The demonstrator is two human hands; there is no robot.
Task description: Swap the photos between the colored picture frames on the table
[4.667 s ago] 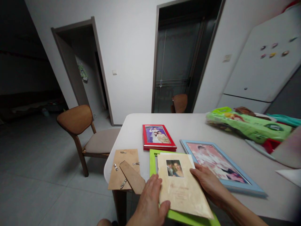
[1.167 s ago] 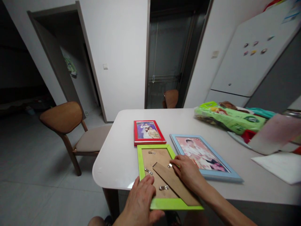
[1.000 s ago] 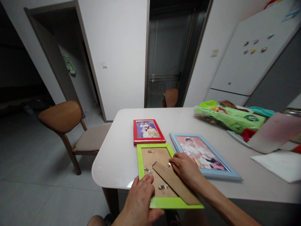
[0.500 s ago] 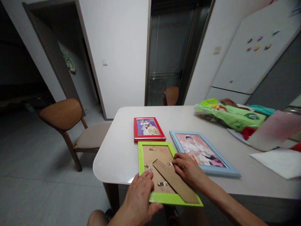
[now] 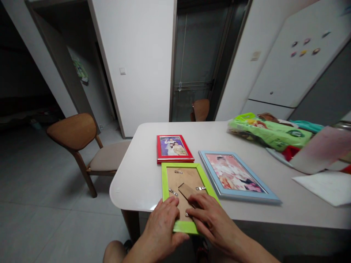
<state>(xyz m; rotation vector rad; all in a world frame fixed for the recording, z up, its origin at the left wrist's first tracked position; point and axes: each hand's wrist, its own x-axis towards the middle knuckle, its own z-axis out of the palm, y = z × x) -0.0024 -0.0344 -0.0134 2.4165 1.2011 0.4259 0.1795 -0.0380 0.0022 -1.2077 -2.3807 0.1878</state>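
Observation:
A lime-green picture frame (image 5: 165,179) lies face down at the table's near edge, its brown backing board (image 5: 183,179) with metal clips showing. My left hand (image 5: 163,223) rests flat on the frame's near left corner, thumb curled under the edge. My right hand (image 5: 211,220) lies over the near part of the backing and its wooden stand, fingers spread toward a clip. A red frame (image 5: 173,148) with a photo sits just beyond. A larger blue frame (image 5: 235,176) with a photo lies to the right.
The white table (image 5: 137,175) has a rounded near-left corner. A green plastic package (image 5: 270,133) and papers (image 5: 326,184) lie at the right. A wooden chair (image 5: 85,144) stands at the left. A white fridge (image 5: 296,69) and dark doorways are behind.
My right hand slid from the clip at the frame's right side down to the near part of the backing. Earlier, a photo card lay on the frame and the backing sat apart at the left.

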